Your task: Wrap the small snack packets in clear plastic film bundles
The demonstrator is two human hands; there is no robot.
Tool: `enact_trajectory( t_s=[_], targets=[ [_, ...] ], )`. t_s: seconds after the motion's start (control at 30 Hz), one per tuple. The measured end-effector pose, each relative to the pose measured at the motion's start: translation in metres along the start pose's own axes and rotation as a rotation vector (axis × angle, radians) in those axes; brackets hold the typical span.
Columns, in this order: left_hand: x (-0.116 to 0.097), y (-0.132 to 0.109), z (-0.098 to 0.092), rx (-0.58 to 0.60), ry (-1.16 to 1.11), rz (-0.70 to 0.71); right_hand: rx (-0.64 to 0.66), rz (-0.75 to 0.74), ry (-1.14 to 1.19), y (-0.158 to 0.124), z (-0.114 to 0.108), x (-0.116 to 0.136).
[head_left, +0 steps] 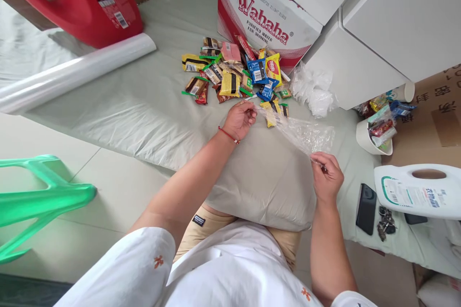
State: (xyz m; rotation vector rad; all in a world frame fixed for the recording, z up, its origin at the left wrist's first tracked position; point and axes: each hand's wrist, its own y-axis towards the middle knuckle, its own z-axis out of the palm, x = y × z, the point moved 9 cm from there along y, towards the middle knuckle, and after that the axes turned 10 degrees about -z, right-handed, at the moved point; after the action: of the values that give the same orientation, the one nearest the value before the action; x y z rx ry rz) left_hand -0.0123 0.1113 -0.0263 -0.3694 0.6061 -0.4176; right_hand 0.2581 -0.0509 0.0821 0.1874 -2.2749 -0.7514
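Observation:
A clear plastic bag [306, 134] is stretched between my two hands above the grey-green sheet. My left hand [240, 119], with a red string bracelet at the wrist, pinches one end of it. Lower and to the right, my right hand [327, 175] grips the other end in closed fingers. Just beyond my left hand lies a loose pile of small wrapped snacks [230, 84] in yellow, blue, red and green packaging. One yellow snack packet [268, 114] is partly behind the plastic. Crumpled clear plastic bags [314, 88] lie right of the pile.
Behind the pile stands a Wahaba-lettered water carton [266, 14], beside white cabinets [403, 14]. A red jug [97, 5] and a plastic film roll [79, 69] are at left. A snack-filled white container [363, 139], phone [366, 208], keys [386, 223] and white bottle [399, 196] sit right. A green stool [46, 196] stands left.

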Motion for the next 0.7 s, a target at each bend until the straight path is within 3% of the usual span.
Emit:
enact_trajectory(
  t_s=[0.23, 0.4, 0.5, 0.6, 0.7],
  targets=[
    [0.006, 0.001, 0.004, -0.026, 0.218, 0.135, -0.011, 0.060, 0.006, -0.056, -0.014, -0.009],
    [-0.014, -0.020, 0.010, -0.063, 0.459, 0.473, 0.022, 0.005, -0.078, -0.066, -0.009, 0.000],
    [-0.016, -0.043, 0.038, 0.166, 0.695, 0.624, 0.037, -0.009, -0.129, -0.065, -0.008, 0.001],
    [0.007, -0.058, 0.065, 0.465, 0.949, 0.576, 0.037, 0.007, -0.147, -0.065, -0.009, -0.003],
    [0.031, -0.060, 0.074, 0.586, 1.171, 0.504, 0.015, 0.048, -0.146, -0.065, -0.016, -0.013]
  ],
)
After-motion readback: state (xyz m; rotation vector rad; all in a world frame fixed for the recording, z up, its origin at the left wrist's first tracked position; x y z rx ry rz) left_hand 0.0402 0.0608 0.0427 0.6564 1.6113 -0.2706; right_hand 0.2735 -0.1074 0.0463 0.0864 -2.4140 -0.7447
